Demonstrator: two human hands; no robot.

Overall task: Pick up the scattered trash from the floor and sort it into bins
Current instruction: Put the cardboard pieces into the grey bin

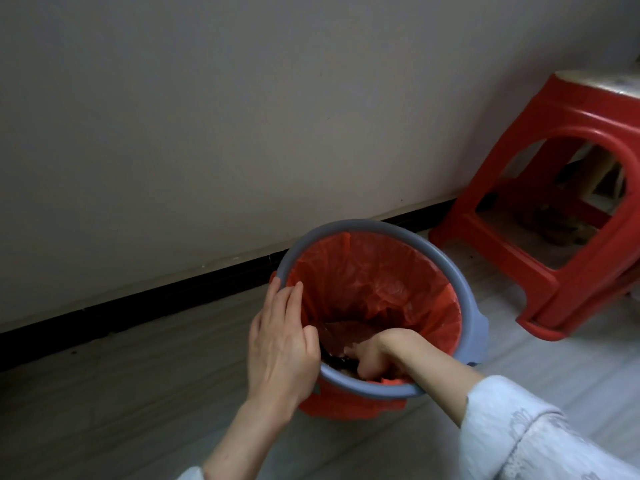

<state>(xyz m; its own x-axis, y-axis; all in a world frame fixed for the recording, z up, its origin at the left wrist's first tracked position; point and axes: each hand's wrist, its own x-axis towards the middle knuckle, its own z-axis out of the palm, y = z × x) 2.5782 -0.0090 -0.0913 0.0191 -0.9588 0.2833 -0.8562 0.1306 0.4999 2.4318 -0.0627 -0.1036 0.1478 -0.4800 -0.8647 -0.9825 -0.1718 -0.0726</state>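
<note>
Grey plastic bin (464,282) with a red plastic liner (377,271) sits on the pale floor (104,393), close to the dark skirting board (156,299) along the beige wall (207,116). Left hand (280,344) lies flat on the near-left rim, fingers straight and together, tips reaching over the edge onto the liner. Right hand (377,355) is down inside the bin, fingers curled near dark brown trash (346,336) at the bottom; whether they grip it, I cannot tell. Red plastic stool (554,188) stands just beside the bin on the right, crowding that side. Open floor stretches away to the left and toward the camera.
</note>
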